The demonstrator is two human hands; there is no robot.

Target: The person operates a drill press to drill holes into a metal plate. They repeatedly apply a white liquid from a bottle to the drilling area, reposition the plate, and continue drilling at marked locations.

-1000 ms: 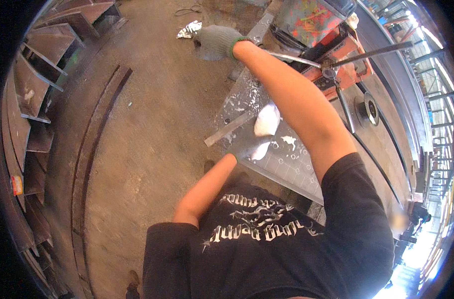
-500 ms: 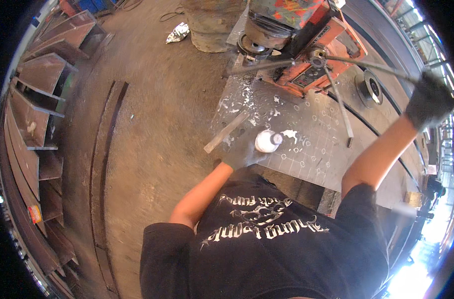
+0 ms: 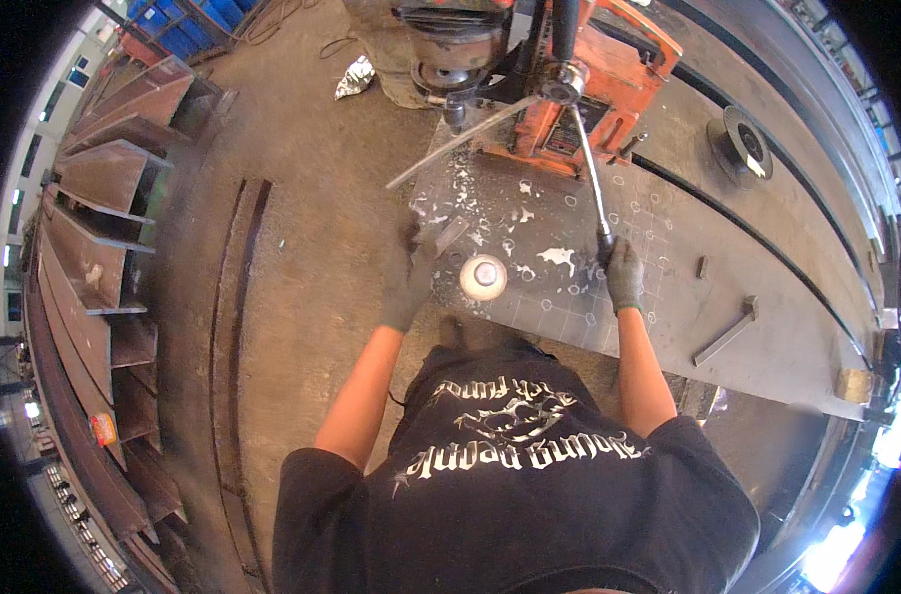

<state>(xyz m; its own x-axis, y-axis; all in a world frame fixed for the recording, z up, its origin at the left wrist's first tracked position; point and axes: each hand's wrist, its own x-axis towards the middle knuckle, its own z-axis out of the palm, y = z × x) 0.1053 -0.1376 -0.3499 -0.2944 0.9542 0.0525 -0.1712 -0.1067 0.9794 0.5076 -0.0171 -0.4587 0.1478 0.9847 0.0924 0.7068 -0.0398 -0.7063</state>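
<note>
My right hand (image 3: pixel 625 274), in a dark grey glove, is closed around the black end grip of a feed lever (image 3: pixel 589 163) on an orange drilling machine (image 3: pixel 594 94). My gloved left hand (image 3: pixel 408 282) is over the near end of a flat metal strip (image 3: pixel 452 236) at the plate's left edge; whether its fingers grip the strip is unclear. Just right of that hand a white bottle (image 3: pixel 483 289) with a pale cap stands upright, apart from it. The steel plate (image 3: pixel 609 332) under the machine bears chalk grid lines, small circles and splashes of white liquid (image 3: pixel 557 257).
A black spool (image 3: pixel 740 147) sits at the right, beyond a long dark bar. Nearer lie an angled metal piece (image 3: pixel 727 332) and a small block (image 3: pixel 703 266). Stacked steel profiles (image 3: pixel 99 252) line the left side. A long steel strip (image 3: pixel 231 327) lies on the floor.
My right hand has come down and inward with the lever, which has turned. My left hand has left the bottle and moved left to the strip. The bottle now stands farther left.
</note>
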